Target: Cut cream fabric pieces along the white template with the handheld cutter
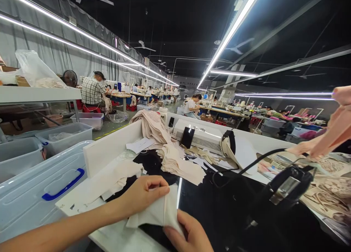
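Between my two hands is a cream fabric piece (156,212), raised a little above the black tabletop (214,204). My left hand (145,191) pinches its upper edge between thumb and fingers. Lower down, my right hand (189,232) grips the right edge, thumb on the near side. Just beyond them lies a stack of cut cream fabric pieces (182,166). More pale pieces (117,177) are spread to the left of my left hand. A larger folded heap of beige fabric (153,126) drapes over the back left of the table.
A smartphone (187,136) leans on a white vented machine (203,135) at the back. To the right is a black device (287,186) with a cable, blurred. Lidded plastic bins (41,186) stand at the left. Co-workers (93,89) sit at sewing tables farther off.
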### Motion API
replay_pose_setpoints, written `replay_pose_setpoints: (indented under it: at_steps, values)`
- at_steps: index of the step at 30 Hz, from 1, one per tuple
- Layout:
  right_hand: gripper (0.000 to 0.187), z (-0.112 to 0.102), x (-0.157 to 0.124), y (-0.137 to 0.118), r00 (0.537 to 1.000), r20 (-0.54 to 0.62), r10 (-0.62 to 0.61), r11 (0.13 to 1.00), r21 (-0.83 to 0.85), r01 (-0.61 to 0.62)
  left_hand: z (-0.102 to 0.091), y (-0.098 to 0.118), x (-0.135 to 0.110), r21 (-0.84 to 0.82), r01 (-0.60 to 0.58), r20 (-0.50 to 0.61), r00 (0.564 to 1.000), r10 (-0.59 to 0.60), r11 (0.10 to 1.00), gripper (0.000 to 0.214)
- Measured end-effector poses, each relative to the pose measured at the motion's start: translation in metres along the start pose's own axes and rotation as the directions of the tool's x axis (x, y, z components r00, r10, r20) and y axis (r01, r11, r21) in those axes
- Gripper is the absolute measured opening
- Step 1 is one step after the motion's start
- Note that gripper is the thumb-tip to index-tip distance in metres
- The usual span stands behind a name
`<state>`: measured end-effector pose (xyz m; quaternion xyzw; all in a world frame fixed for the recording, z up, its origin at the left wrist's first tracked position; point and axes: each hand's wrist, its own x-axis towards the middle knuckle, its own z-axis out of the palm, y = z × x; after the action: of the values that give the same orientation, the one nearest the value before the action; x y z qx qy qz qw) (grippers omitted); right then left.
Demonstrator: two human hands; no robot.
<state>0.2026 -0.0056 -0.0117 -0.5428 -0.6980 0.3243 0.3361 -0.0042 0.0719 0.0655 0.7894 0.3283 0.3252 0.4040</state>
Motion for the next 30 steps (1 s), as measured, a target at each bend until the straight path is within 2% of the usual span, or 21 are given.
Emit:
replay_pose_setpoints:
  at_steps: [2, 4, 6, 7, 9, 12, 18, 20, 22, 25, 30]
  values:
    - [0.029, -0.018, 0.013, -0.002, 0.996, -0.072, -0.046, 0.997, -0.069, 0.041, -0.005, 0.002, 0.004, 0.193, -0.214, 0.009, 0.976, 0.217, 0.958, 0.042]
    - [0.032, -0.032, 0.023, 0.001, 0.988, -0.136, -0.075, 0.99, -0.127, 0.058, -0.005, -0.002, 0.004, 0.383, -0.428, 0.168, 0.904, 0.394, 0.819, 0.044]
    - [0.039, -0.04, 0.028, 0.008, 0.98, -0.165, -0.111, 0.975, -0.21, 0.075, 0.001, -0.011, 0.001, 0.469, -0.575, 0.348, 0.818, 0.458, 0.67, 0.046]
    - [0.043, -0.042, 0.029, 0.012, 0.977, -0.168, -0.129, 0.963, -0.255, 0.083, 0.006, -0.018, -0.001, 0.48, -0.61, 0.397, 0.792, 0.464, 0.631, 0.046]
    - [0.048, -0.043, 0.029, 0.022, 0.973, -0.169, -0.16, 0.931, -0.353, 0.092, 0.018, -0.03, -0.005, 0.479, -0.626, 0.411, 0.78, 0.472, 0.616, 0.046]
    - [0.054, -0.045, 0.028, 0.035, 0.963, -0.182, -0.198, 0.864, -0.497, 0.084, 0.03, -0.043, -0.011, 0.458, -0.593, 0.392, 0.803, 0.448, 0.662, 0.045]
    - [0.074, -0.057, 0.023, 0.053, 0.93, -0.277, -0.242, 0.695, -0.718, -0.033, 0.036, -0.048, -0.016, 0.441, -0.581, 0.422, 0.807, 0.413, 0.684, 0.04]
    - [0.079, -0.056, 0.017, 0.053, 0.926, -0.258, -0.277, 0.655, -0.755, -0.015, 0.036, -0.048, -0.017, 0.445, -0.589, 0.429, 0.802, 0.416, 0.675, 0.038]
    - [0.081, -0.05, 0.01, 0.049, 0.928, -0.185, -0.322, 0.626, -0.778, 0.062, 0.036, -0.047, -0.019, 0.457, -0.593, 0.449, 0.797, 0.404, 0.663, 0.036]
    - [0.079, -0.038, 0.002, 0.045, 0.926, -0.078, -0.37, 0.59, -0.789, 0.17, 0.035, -0.045, -0.02, 0.463, -0.591, 0.447, 0.8, 0.401, 0.661, 0.033]
    - [0.066, -0.037, -0.011, 0.042, 0.922, -0.121, -0.367, 0.569, -0.814, 0.119, 0.031, -0.044, -0.022, 0.44, -0.583, 0.439, 0.803, 0.402, 0.684, 0.032]
